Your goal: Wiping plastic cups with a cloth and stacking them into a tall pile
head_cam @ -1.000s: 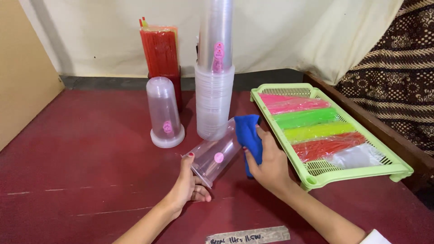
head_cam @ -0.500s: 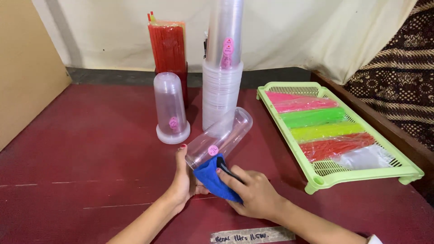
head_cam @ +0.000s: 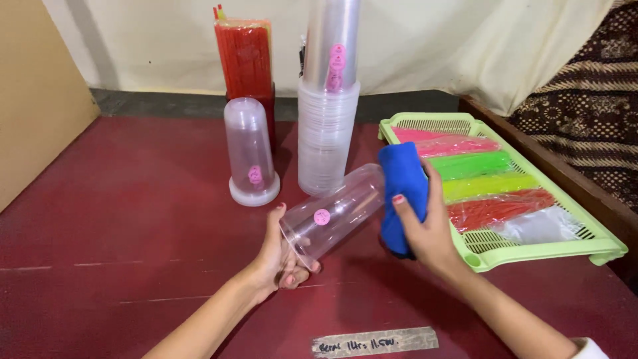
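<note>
- Clear plastic tumbler with a small round pink sticker is lying tilted on its side above the dark red table, its open mouth pointing toward the person and its rounded base pointing away to the right.
- Seen from the head camera, the left hand is gripping the tumbler at its open rim, fingers curled under and around the mouth, red-painted nails showing.
- The right hand is closing around a bright blue folded cloth, thumb in front and fingers behind, and is pressing the cloth against the tumbler's base end.
- Just behind the held tumbler, a second clear plastic tumbler is standing upside down on a white lid, also carrying a pink sticker.
- Beside that one, to its right, a tall stack of nested clear plastic tumblers is rising out of the top of the view.
- Behind the upturned tumbler, a bundle of red plastic straws is standing upright in a dark red holder.
- To the right of the hands, a light green slotted plastic tray is holding wrapped packs of straws in pink, green, yellow-green, red and clear, laid side by side.
- Near the bottom edge, a strip of tape with handwriting is sticking to the table.
- A pale curtain is hanging behind the table.
</note>
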